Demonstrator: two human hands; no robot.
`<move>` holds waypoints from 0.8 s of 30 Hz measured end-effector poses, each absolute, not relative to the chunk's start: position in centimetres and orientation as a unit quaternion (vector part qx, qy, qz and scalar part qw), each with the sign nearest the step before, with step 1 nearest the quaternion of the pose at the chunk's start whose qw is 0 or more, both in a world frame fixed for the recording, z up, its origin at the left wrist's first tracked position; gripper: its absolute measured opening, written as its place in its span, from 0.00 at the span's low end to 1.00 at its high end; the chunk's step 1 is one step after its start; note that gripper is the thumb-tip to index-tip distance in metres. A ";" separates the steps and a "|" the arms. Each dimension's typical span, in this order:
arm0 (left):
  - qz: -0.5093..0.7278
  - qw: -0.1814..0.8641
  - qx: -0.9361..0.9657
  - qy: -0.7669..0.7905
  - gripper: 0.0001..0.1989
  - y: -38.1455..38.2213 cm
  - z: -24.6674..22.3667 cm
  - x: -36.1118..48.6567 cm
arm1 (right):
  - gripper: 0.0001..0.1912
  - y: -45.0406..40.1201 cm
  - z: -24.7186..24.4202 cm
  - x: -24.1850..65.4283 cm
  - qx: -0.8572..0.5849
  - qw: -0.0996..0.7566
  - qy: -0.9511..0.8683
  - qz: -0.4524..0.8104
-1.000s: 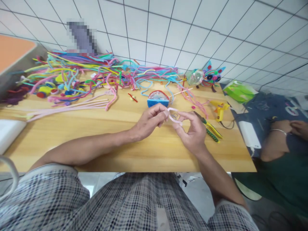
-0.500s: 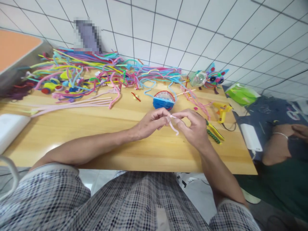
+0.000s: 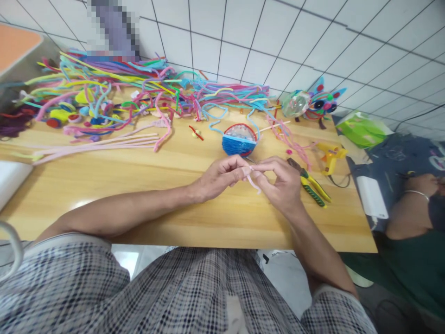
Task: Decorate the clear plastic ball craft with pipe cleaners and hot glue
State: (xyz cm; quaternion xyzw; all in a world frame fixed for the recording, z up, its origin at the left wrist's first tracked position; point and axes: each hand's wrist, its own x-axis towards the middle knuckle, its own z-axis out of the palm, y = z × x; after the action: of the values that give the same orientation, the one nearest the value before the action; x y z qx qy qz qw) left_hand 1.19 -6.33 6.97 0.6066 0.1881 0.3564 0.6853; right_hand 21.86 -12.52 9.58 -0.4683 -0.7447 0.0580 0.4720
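Here, left fingers (image 3: 239, 174) and right fingers (image 3: 267, 166) tight on a fuzzy, curved pale-pink stem (image 3: 253, 184).

A light wooden table (image 3: 222, 225) carries a jumbled heap of colourful pipe cleaners (image 3: 139, 86) along its far left, with several long pale pink stems (image 3: 100, 147) laid just in front. Around the middle sit a short red piece (image 3: 196, 133) and a blue half-round form (image 3: 238, 146) with a red rim. To the right rest yellow-and-green pliers (image 3: 314, 188), a yellow glue gun (image 3: 332, 157), loose pink strands (image 3: 295, 148) and, farther back, a big-eyed figure (image 3: 321, 104).
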 end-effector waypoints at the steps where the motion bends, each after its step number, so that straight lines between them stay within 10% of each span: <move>1: 0.358 0.685 0.605 0.190 0.23 -6.4 7.0 1.2 | 0.06 -12.6 9.4 21.9 -0.472 0.471 -0.743 0.056; 24: 0.293 0.690 0.627 0.211 0.16 -5.9 6.4 1.0 | 0.12 -12.8 9.5 23.2 -0.470 0.409 -0.771 0.135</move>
State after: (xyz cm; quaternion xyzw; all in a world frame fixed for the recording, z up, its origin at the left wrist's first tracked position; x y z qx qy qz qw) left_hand 1.00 -5.91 6.44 0.6275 0.2106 0.2926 0.6901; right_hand 23.19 -12.75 9.47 -0.4703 -0.7705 0.1350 0.4086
